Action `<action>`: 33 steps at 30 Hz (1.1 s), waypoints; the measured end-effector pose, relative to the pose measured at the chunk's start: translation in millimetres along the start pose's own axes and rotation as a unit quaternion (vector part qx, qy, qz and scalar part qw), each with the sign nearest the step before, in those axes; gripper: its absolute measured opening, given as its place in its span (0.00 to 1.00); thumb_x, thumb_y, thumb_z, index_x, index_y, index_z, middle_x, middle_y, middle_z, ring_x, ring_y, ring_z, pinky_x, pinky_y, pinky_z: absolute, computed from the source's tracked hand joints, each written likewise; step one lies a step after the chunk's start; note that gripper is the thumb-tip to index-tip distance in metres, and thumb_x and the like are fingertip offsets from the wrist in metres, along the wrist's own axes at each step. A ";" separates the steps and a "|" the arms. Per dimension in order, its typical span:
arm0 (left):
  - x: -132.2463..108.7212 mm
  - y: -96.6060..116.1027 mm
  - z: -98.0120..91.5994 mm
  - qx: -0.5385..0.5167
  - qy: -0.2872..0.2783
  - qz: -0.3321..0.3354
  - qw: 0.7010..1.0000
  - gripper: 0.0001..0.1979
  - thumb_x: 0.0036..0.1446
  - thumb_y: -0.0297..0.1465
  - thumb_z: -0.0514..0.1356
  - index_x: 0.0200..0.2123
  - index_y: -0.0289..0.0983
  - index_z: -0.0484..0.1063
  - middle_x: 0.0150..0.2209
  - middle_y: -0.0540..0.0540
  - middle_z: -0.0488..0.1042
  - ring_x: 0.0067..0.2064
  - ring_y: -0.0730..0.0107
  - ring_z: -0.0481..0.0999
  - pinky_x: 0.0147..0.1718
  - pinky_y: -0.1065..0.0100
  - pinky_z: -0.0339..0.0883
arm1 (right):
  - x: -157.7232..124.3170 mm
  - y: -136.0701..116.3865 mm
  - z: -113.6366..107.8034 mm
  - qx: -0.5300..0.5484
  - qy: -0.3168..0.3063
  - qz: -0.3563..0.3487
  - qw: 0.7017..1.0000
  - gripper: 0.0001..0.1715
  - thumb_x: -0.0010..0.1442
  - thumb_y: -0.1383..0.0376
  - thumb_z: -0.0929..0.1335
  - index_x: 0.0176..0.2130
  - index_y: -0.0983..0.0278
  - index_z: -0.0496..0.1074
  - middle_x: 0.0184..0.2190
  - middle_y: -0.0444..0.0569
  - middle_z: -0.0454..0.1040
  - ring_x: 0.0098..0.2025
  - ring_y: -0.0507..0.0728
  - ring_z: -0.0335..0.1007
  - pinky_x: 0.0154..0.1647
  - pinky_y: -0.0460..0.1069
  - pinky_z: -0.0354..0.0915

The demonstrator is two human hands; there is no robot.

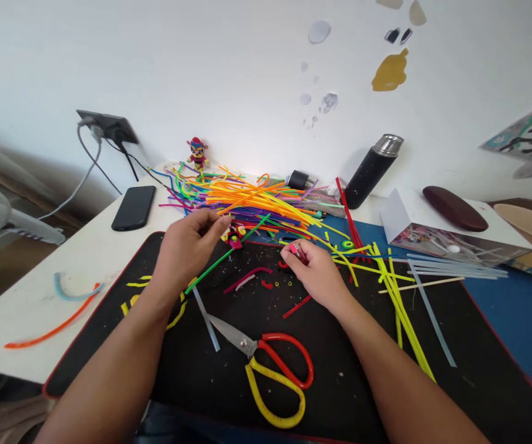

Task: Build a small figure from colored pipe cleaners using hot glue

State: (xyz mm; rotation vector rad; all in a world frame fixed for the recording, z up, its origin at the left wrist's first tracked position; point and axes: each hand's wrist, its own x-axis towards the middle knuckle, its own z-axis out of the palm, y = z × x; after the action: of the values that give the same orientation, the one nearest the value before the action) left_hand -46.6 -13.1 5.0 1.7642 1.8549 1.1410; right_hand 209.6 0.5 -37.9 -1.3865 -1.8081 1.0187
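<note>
My left hand is closed, its thumb and fingertips pinching a small magenta and yellow figure made of fuzzy stems. Part of the figure is hidden behind the fingers. A green pipe cleaner slants past just below that hand. In my right hand, curled fingers grip a small red lighter, mostly covered by the hand. Between the hands, short red and magenta pipe cleaner pieces and fine scraps lie on the black mat. Nearer to me rest large scissors with one red and one yellow handle loop, blades slightly parted.
Behind the hands spreads a pile of colourful pipe cleaners, a finished figure standing at its back. Yellow stems and pale glue sticks lie right. Around are a phone, black flask and white box.
</note>
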 end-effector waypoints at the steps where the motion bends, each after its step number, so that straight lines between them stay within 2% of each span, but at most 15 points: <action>1: 1.6 -1.5 -1.1 -0.008 0.023 -0.004 1.000 0.17 0.65 0.44 0.60 0.30 0.39 0.72 0.22 0.56 0.62 0.24 0.73 0.58 0.25 0.70 0.51 | -0.4 -0.8 -0.7 0.001 0.000 0.000 1.000 0.14 0.67 0.54 0.68 0.38 0.61 0.75 0.26 0.41 0.68 0.28 0.54 0.62 0.29 0.49 0.56; 5: 6.1 -0.5 -6.0 -0.020 0.063 -0.006 0.998 0.14 0.64 0.42 0.60 0.32 0.38 0.73 0.23 0.55 0.65 0.25 0.72 0.62 0.26 0.71 0.55 | -1.8 -6.3 -7.1 0.015 0.008 -0.006 1.000 0.16 0.67 0.52 0.68 0.38 0.61 0.76 0.24 0.40 0.66 0.25 0.53 0.60 0.29 0.48 0.57; 8: 0.2 8.5 -22.0 0.021 0.021 0.005 1.000 0.14 0.63 0.43 0.61 0.40 0.39 0.77 0.30 0.50 0.76 0.30 0.69 0.72 0.30 0.69 0.62 | -0.8 -8.2 -15.2 -0.007 0.034 -0.016 0.999 0.18 0.67 0.51 0.68 0.37 0.61 0.76 0.23 0.40 0.65 0.25 0.54 0.60 0.29 0.49 0.57; 11: -18.8 13.4 -48.4 0.149 -0.028 0.025 0.988 0.17 0.64 0.48 0.60 0.43 0.42 0.79 0.34 0.48 0.80 0.32 0.64 0.75 0.32 0.66 0.65 | 0.9 -7.1 -22.2 -0.034 0.058 -0.025 0.997 0.19 0.68 0.50 0.67 0.37 0.61 0.76 0.23 0.40 0.64 0.26 0.54 0.59 0.28 0.49 0.54; 14: -44.4 0.0 -73.0 0.270 -0.101 0.021 0.957 0.20 0.63 0.52 0.58 0.45 0.44 0.79 0.41 0.44 0.82 0.39 0.55 0.80 0.38 0.61 0.69 | 0.7 -7.1 -24.3 -0.039 0.064 -0.027 0.997 0.19 0.68 0.49 0.67 0.37 0.61 0.76 0.23 0.40 0.64 0.26 0.54 0.59 0.28 0.49 0.54; 17: -67.5 -29.3 -85.7 0.361 -0.120 0.027 0.924 0.27 0.66 0.53 0.52 0.51 0.40 0.77 0.51 0.37 0.81 0.52 0.42 0.80 0.52 0.50 0.70 | -1.6 -9.9 -21.3 -0.049 0.061 -0.043 0.996 0.18 0.69 0.51 0.67 0.37 0.61 0.76 0.24 0.41 0.67 0.27 0.55 0.61 0.30 0.49 0.56; 20: -82.3 -57.3 -85.3 0.367 -0.154 0.007 0.917 0.29 0.64 0.54 0.53 0.54 0.42 0.77 0.52 0.34 0.80 0.53 0.39 0.80 0.52 0.50 0.71 | -4.4 -12.6 -16.9 -0.058 0.045 -0.066 0.995 0.16 0.69 0.52 0.67 0.37 0.60 0.76 0.27 0.43 0.73 0.29 0.55 0.65 0.32 0.49 0.58; 23: -86.1 -71.8 -77.5 0.357 -0.180 0.004 0.916 0.30 0.65 0.51 0.51 0.59 0.40 0.74 0.55 0.33 0.79 0.54 0.39 0.80 0.52 0.49 0.72 | -5.7 -13.4 -15.4 -0.087 0.030 -0.088 0.992 0.14 0.70 0.54 0.68 0.36 0.60 0.74 0.30 0.44 0.76 0.30 0.55 0.67 0.33 0.49 0.57; 28: -75.3 -71.8 -65.7 0.391 -0.188 0.006 0.901 0.31 0.66 0.46 0.48 0.59 0.33 0.74 0.54 0.30 0.79 0.52 0.38 0.81 0.48 0.48 0.73 | -5.1 -13.5 -20.5 -0.186 0.024 -0.095 0.978 0.21 0.70 0.53 0.68 0.29 0.59 0.64 0.24 0.42 0.69 0.26 0.55 0.61 0.29 0.49 0.50; 30: -70.6 -68.9 -65.3 0.400 -0.199 -0.011 0.894 0.29 0.65 0.45 0.48 0.57 0.34 0.75 0.53 0.31 0.80 0.50 0.39 0.82 0.43 0.51 0.73 | -5.0 -14.6 -23.1 -0.211 0.020 -0.088 0.973 0.25 0.70 0.52 0.68 0.27 0.59 0.59 0.22 0.41 0.66 0.24 0.55 0.59 0.29 0.50 0.48; 33: -66.7 -64.7 -70.6 0.387 -0.182 -0.051 0.902 0.24 0.61 0.43 0.54 0.54 0.38 0.75 0.45 0.37 0.83 0.42 0.44 0.83 0.37 0.58 0.70 | -5.2 -16.9 -25.7 -0.221 0.016 -0.085 0.971 0.26 0.70 0.51 0.68 0.26 0.59 0.58 0.21 0.41 0.65 0.24 0.55 0.58 0.28 0.50 0.48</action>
State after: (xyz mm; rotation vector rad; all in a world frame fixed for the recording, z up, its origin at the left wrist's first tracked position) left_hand -129.4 -92.3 -17.1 2.0237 2.2680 -0.0361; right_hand 224.4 -1.9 -10.6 -1.4525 -2.1740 0.5176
